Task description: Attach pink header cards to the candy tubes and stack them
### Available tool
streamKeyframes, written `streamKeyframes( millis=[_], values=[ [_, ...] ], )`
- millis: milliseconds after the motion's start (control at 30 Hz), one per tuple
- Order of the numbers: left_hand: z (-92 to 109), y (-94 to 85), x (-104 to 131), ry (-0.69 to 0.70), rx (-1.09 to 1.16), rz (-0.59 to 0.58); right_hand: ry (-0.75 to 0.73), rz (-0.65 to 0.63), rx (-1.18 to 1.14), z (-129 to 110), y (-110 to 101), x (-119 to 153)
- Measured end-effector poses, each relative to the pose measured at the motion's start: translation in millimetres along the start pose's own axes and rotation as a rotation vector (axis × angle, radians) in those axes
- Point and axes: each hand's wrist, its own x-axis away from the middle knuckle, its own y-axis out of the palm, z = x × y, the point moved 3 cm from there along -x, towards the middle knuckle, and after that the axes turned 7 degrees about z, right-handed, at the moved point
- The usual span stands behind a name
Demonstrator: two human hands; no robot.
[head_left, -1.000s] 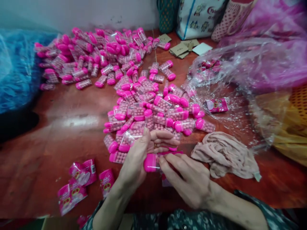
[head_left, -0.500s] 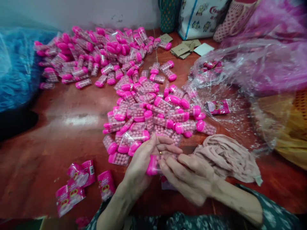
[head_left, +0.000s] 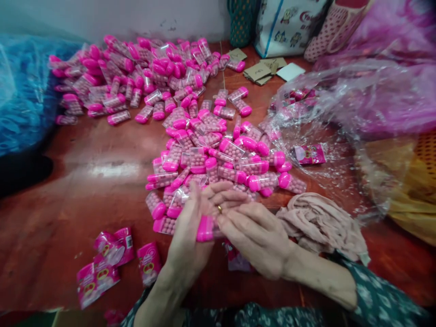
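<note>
Left hand (head_left: 187, 227): you had it spread, fingers straight and thumb raised, with the bottle (head_left: 208, 228) against its palm.
Right hand (head_left: 259, 236): your fingers bent together over the clear end; whether they gripped it, I could not tell.
Bottle: between your palms, above the counter (head_left: 102, 200), its glossy pink cap (head_left: 204, 228) toward the left, its see-through body pointing right, mostly hidden.
Pile (head_left: 231, 149): just beyond your fingers, similar ones lay jumbled, showing dull pink balls.
</note>
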Motion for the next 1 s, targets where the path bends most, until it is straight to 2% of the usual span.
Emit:
streamKeyframes(
  millis=[67,133,167,200,267,333,367,467,633,833,933,1000],
  values=[
    [4.9,-2.0,1.8,0.195,0.059,0.085,0.063,0.242,-0.065,-0.5,-4.7,-10.3],
    [0.7,-8.5,6.6,0.361,0.046,0.200,0.306,0.450,-0.194,3.4,-5.0,-13.5],
    [-5.5,-11.7,8.5,0.388,0.014,0.220,0.476,0.504,-0.290,6.3,-1.7,-12.1],
    [-14.0,-14.5,9.4,0.367,-0.023,0.217,0.657,0.532,-0.409,9.1,3.8,-9.0],
    [-33.3,-17.9,8.8,0.243,-0.093,0.147,0.979,0.551,-0.687,11.9,18.3,0.1],
    [-46.2,-19.3,7.6,0.169,-0.125,0.096,1.186,0.554,-0.929,11.0,31.9,8.8],
    [-48.9,-19.4,6.8,0.166,-0.135,0.089,1.245,0.559,-1.021,10.0,36.7,11.9],
    [-47.4,-18.0,4.2,0.194,-0.171,0.094,1.296,0.591,-1.172,8.1,41.2,16.1],
    [-48.0,-15.2,-0.5,0.155,-0.218,0.036,1.275,0.554,-1.220,10.8,32.5,14.6],
    [-61.4,-9.4,2.4,0.124,-0.291,-0.058,1.335,0.673,-1.203,19.4,23.4,17.9],
    [-64.5,-13.3,2.5,0.134,-0.311,0.009,1.339,0.721,-1.169,24.8,18.8,20.3],
    [-64.1,-19.2,0.6,0.128,-0.224,0.091,1.320,0.781,-1.111,31.6,13.1,27.2]
  ],
)
